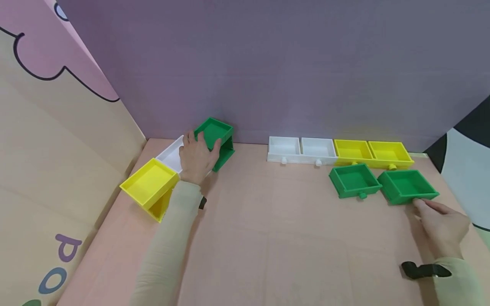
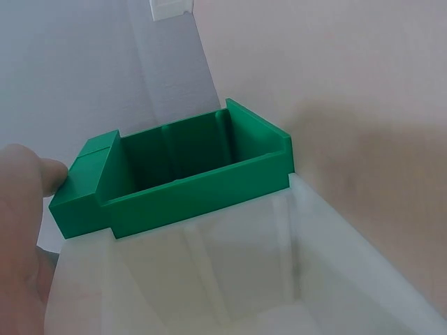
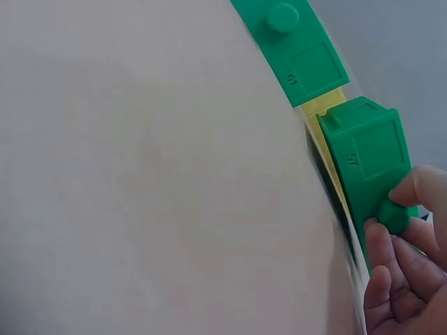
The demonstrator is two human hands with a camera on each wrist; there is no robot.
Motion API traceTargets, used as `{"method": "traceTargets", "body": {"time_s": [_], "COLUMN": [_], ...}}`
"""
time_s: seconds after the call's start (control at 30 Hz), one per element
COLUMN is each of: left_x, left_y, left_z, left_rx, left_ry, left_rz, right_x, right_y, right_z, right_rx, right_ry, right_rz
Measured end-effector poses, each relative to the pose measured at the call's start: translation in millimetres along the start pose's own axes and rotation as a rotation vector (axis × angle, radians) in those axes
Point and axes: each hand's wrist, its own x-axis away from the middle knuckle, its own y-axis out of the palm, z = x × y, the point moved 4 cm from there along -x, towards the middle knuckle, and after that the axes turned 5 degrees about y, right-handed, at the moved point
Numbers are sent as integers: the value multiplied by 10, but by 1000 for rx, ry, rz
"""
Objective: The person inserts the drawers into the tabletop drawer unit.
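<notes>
My left hand lies over a white drawer casing, its fingertips and thumb gripping the edge of the green drawer casing beside it. In the left wrist view the green casing shows its hollow front, set against the white casing. At the right, my right hand pinches the round knob of a green drawer marked 57. That drawer is close beside another green drawer marked 61.
A yellow casing continues the row at the left. Two white drawers and two yellow drawers stand along the grey wall, behind the green ones. The pink tabletop spreads in front, with a printed side panel at the left.
</notes>
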Motion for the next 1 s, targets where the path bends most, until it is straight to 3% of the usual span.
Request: {"method": "traceTargets", "body": {"time_s": [0.17,0.3,0.4,0.73,1.0], "left_x": [2,1,-2,-29,-61], "left_y": [3,1,0,16,-13], "left_z": [11,0,-10,-3,30], "left_rx": [2,17,29,50,-44], "left_ry": [4,-8,-17,-24,-35], "left_rz": [10,22,26,34,20], "right_x": [71,110,133,254,402], "right_y": [-52,-81,-88,-69,6], "right_z": [-28,-80,-124,-260,-353], "right_rx": [-74,-120,-115,-104,-91], "right_ry": [15,-23,-59,-66,-61], "right_rz": [37,40,43,97,49]}}
